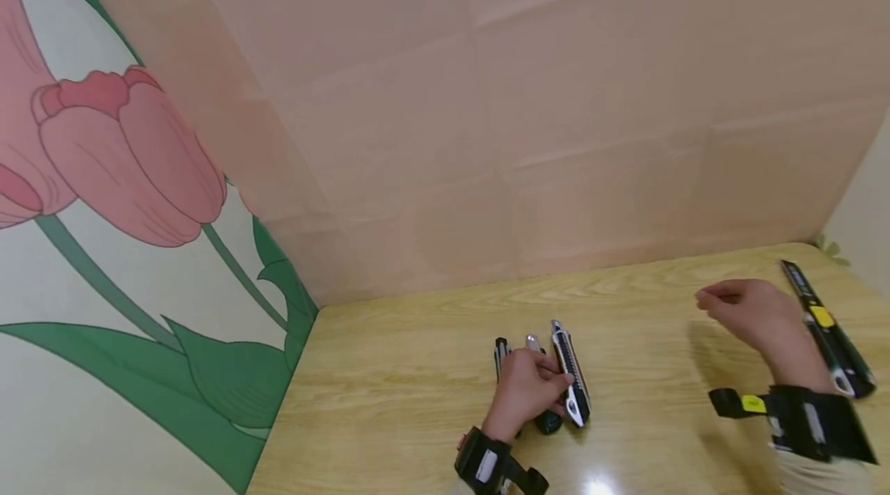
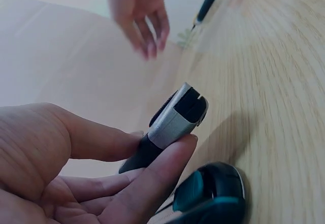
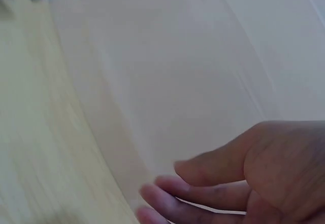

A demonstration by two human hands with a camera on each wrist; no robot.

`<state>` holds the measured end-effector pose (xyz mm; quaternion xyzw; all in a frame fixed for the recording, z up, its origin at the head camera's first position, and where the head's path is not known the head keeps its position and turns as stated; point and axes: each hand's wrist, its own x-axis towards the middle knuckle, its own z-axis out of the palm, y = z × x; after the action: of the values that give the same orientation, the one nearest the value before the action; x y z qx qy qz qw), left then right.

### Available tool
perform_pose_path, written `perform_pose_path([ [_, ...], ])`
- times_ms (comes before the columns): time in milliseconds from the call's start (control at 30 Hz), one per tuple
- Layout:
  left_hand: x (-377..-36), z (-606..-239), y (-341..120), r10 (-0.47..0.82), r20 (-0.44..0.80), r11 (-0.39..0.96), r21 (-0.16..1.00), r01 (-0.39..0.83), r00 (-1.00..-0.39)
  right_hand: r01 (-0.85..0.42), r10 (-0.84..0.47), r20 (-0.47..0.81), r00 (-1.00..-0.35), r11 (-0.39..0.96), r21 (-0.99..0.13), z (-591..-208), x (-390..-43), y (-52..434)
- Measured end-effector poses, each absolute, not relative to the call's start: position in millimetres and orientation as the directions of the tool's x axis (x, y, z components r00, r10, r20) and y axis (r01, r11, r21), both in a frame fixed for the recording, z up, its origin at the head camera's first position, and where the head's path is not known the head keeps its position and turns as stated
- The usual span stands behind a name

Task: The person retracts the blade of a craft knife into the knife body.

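table: glossy pale wood grain | utility knife: brushed metal, black plastic | wall: matt pink panels

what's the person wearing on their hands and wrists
Both hands are bare. The left hand has a black wrist strap with a small silver-grey block on it. The right hand has a wider black wrist band carrying a yellow label and a pale patch, above a beige sleeve.
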<state>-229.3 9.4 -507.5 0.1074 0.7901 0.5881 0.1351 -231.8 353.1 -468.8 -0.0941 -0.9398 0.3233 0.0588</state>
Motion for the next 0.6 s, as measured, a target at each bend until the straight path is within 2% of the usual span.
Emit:
perform_pose_path([
  [100,-227,-508,14,0.312,-0.082,0.327,0.945,0.026,-0.946,0.263,0.389,0.108,-0.915,0.776,-0.573,-471,-221,381],
  [200,-225,-507,18,0.302,-0.077,0.379,0.924,0.045,-0.950,0.353,0.528,0.108,-0.842,0.692,-0.629,-475,-210,398],
  [300,-224,-506,22,0.291,-0.051,0.436,0.896,0.085,-0.955,0.415,0.639,0.056,-0.767,0.560,-0.717,-479,-201,406],
  [467,-222,-505,25,0.269,-0.016,0.514,0.848,0.130,-0.963,0.467,0.764,0.014,-0.645,0.409,-0.784,-494,-193,413],
  [600,-222,-506,26,0.262,-0.001,0.535,0.833,0.144,-0.965,0.535,0.774,-0.077,-0.628,0.358,-0.765,-507,-195,425],
])
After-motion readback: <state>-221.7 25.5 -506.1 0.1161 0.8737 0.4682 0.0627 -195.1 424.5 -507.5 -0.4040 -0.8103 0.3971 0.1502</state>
